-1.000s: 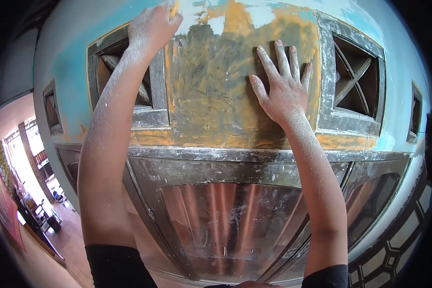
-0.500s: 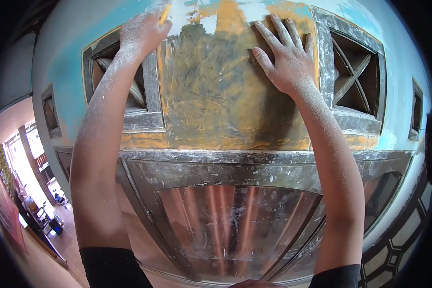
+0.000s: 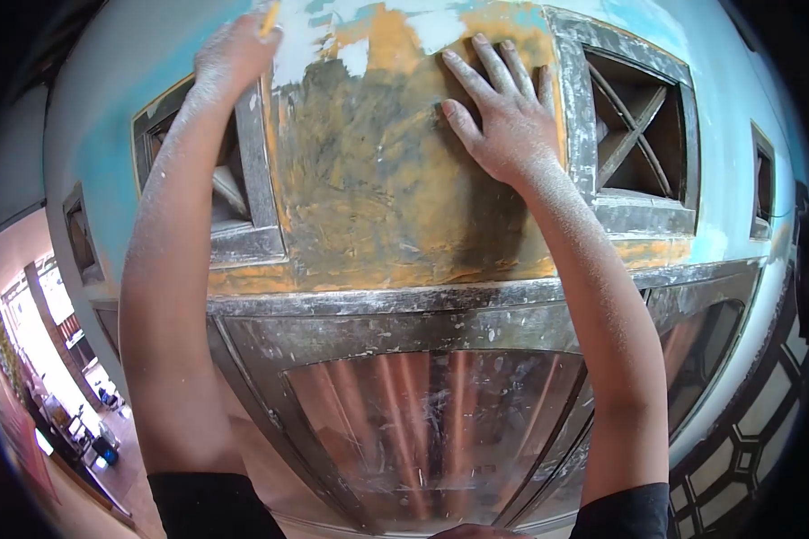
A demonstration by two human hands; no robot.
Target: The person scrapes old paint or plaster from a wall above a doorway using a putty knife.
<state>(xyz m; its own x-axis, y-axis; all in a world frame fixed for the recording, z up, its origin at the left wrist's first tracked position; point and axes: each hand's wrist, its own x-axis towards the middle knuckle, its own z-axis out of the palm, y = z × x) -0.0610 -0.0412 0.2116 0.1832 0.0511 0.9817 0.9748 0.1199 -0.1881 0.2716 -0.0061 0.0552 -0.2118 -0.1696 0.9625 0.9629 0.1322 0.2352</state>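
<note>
My left hand [image 3: 234,58], powdered with white dust, is raised at the top left of the head view. Its fingers are closed on a thin yellow tool [image 3: 270,20], whose kind I cannot tell. The hand is just above a dark wooden vent frame, against the painted wall. My right hand [image 3: 512,126] lies flat with fingers spread on the wall's scraped patch [image 3: 360,180], which is mottled ochre and dark grey with white and turquoise paint at its upper edge. Dust coats that forearm too.
A crossed-bar wooden vent [image 3: 638,126] is set in the wall right of my right hand. Below the patch runs a worn wooden ledge [image 3: 404,299] above a glazed panel [image 3: 440,422] showing reddish drapes. A bright doorway [image 3: 49,314] opens at far left.
The view has swung slightly right, so the wall slides left in frame. My left hand has moved a little up along the wall; my right hand stays spread on the same spot.
</note>
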